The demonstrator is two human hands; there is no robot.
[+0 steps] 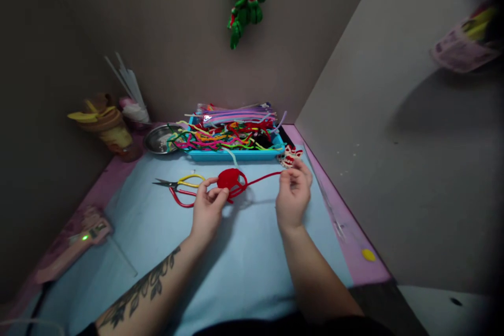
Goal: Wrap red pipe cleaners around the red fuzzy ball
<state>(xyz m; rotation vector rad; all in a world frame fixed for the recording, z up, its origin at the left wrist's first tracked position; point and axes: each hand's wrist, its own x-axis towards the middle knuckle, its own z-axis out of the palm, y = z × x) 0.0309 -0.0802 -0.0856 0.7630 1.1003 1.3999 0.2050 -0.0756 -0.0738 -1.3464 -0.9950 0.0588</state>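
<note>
My left hand [208, 207] pinches the edge of a red rounded piece [228, 179] with loose loops on its right side. From those loops a red pipe cleaner [263, 177] stretches across to my right hand [293, 197], whose fingers are closed on its far end. Both hands are raised a little over the light blue cloth [252, 262]. Just left of my left hand lie scissors [173, 185] with one yellow and one red handle, blades apart. Behind my right hand sits a small red and white piece [289, 156], partly covered by the fingers.
A blue tray [236, 156] heaped with coloured pipe cleaners stands at the back, beside a metal bowl [159, 139]. A pink glue gun [79, 247], its green light lit, lies on the left. A yellow disc [368, 255] is at the right edge. Green ornaments [248, 0] hang above.
</note>
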